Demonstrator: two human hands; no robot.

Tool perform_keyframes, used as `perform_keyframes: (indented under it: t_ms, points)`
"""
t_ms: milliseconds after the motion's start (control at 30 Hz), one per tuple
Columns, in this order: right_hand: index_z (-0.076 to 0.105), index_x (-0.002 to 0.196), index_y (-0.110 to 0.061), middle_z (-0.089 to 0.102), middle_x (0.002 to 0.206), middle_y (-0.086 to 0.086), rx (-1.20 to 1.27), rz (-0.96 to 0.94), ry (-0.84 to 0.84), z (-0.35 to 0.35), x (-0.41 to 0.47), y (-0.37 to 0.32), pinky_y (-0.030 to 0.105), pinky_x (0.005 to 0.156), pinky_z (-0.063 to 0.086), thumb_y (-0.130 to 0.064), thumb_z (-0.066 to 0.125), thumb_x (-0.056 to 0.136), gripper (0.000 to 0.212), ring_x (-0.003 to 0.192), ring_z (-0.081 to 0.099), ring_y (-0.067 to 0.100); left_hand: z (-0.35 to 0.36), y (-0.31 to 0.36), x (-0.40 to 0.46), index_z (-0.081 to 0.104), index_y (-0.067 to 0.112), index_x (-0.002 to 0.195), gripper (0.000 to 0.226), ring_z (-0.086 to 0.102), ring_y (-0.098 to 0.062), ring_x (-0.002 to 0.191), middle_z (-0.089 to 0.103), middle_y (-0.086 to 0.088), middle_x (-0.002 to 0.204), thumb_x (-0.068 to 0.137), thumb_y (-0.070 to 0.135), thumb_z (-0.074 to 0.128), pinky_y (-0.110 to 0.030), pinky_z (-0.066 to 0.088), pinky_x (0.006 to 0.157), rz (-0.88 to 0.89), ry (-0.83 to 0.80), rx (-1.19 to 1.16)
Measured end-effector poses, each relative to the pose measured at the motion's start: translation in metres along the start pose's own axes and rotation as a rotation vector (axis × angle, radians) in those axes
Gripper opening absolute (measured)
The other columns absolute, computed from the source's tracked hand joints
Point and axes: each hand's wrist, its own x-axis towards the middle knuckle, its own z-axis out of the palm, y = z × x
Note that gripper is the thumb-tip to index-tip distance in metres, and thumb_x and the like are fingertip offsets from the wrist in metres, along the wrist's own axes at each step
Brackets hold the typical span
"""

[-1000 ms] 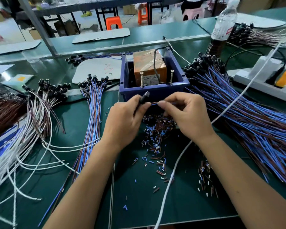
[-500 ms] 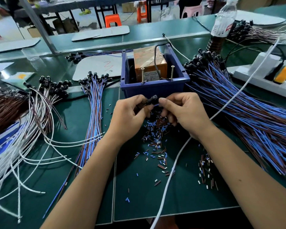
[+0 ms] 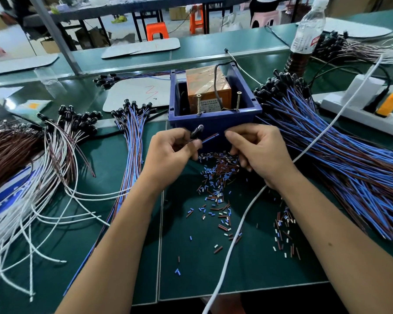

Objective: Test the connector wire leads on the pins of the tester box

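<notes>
The tester box is a blue bin holding an orange unit, and two upright screw pins stand at its near edge. Just in front of it my left hand grips a black connector. Its blue and brown leads stick out to the right, below the pins and not touching them. My right hand has curled fingers, thumb and forefinger tips together a little right of the lead ends. I see nothing between them.
A large heap of blue-brown connector wires fills the right side. A smaller bundle and white wires lie left. Cut insulation bits litter the mat. A white cable runs under my right wrist. A power strip and bottle stand at back right.
My hands have drawn apart. The right hand slid off the lead ends it was pinching, and the leads now stick out free from the left hand.
</notes>
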Motion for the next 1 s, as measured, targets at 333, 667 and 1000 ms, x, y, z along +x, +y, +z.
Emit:
perform_keyframes:
  t_ms: [333, 667, 1000]
  points:
    - [0.074, 0.085, -0.009, 0.067, 0.062, 0.004, 0.08, -0.049, -0.051, 0.011, -0.006, -0.007, 0.019, 0.036, 0.034, -0.014, 0.073, 0.096, 0.013, 0.039, 0.047, 0.008, 0.007, 0.009, -0.004, 0.064, 0.0, 0.073, 0.029, 0.05, -0.019, 0.06, 0.065, 0.003, 0.061, 0.091, 0.022, 0.068, -0.042, 0.035, 0.057, 0.027, -0.045, -0.057]
    - [0.073, 0.082, -0.014, 0.065, 0.062, 0.006, 0.115, -0.121, -0.034, 0.004, -0.005, -0.006, 0.018, 0.036, 0.034, -0.018, 0.073, 0.097, 0.016, 0.038, 0.047, 0.01, 0.007, 0.014, -0.003, 0.062, -0.011, 0.079, 0.033, 0.054, -0.019, 0.06, 0.065, -0.002, 0.061, 0.093, 0.019, 0.066, -0.04, 0.041, 0.059, 0.091, -0.012, -0.082]
    - [0.075, 0.102, -0.013, 0.068, 0.067, 0.007, 0.187, -0.074, 0.04, 0.008, -0.004, -0.006, 0.02, 0.036, 0.035, -0.015, 0.077, 0.094, 0.009, 0.038, 0.046, 0.012, 0.004, 0.014, -0.001, 0.071, 0.007, 0.084, 0.015, 0.051, 0.0, 0.051, 0.066, 0.004, 0.061, 0.097, 0.01, 0.065, -0.013, 0.039, 0.055, 0.038, 0.141, -0.259]
